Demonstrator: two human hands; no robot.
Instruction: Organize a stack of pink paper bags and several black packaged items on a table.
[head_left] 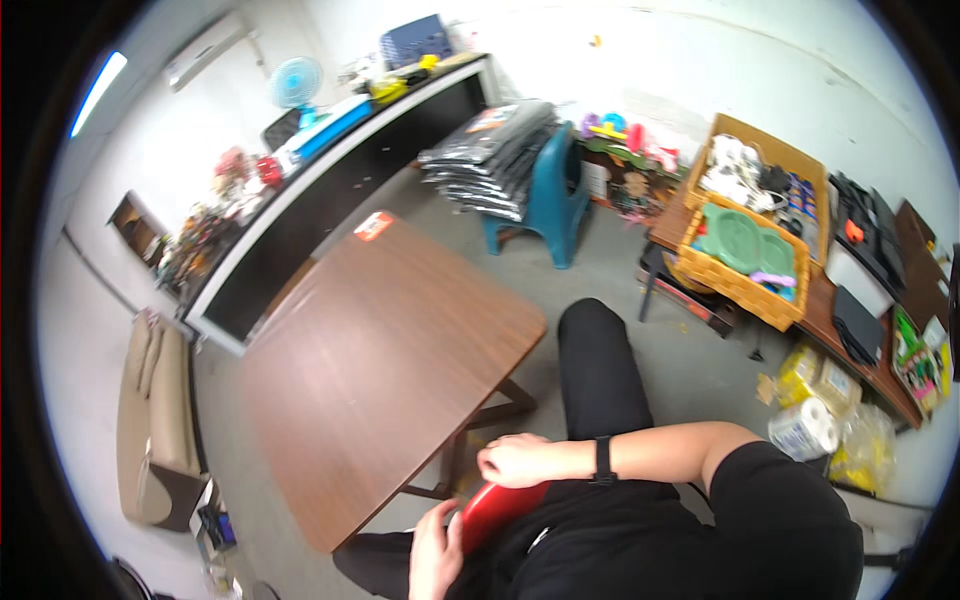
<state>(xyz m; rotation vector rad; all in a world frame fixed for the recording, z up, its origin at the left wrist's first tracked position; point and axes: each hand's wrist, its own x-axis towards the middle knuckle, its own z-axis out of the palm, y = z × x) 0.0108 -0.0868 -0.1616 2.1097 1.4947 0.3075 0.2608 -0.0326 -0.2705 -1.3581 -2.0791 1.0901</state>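
A smooth, shiny red object (498, 512) lies across my lap against my black shirt; its kind is not plain, since my arm and hands cover part of it. At its left edge is my left hand (436, 553), fingers stretched out and the thumb beside the red surface. My right hand (514, 461), with a black watch (604, 461) on the wrist, is curled closed over the object's far end. Whatever its fingers hold is hidden. Just beyond both hands stands a brown wooden table (390, 350), its near edge close to my knees.
A blue plastic stool (560, 195) stands ahead beside a stack of grey plastic-wrapped packs (490, 155). On the right, a side table carries a woven basket (745, 292) and a cardboard box (765, 140). Paper rolls (803, 430) sit below it. A beige sofa (160, 420) is far left.
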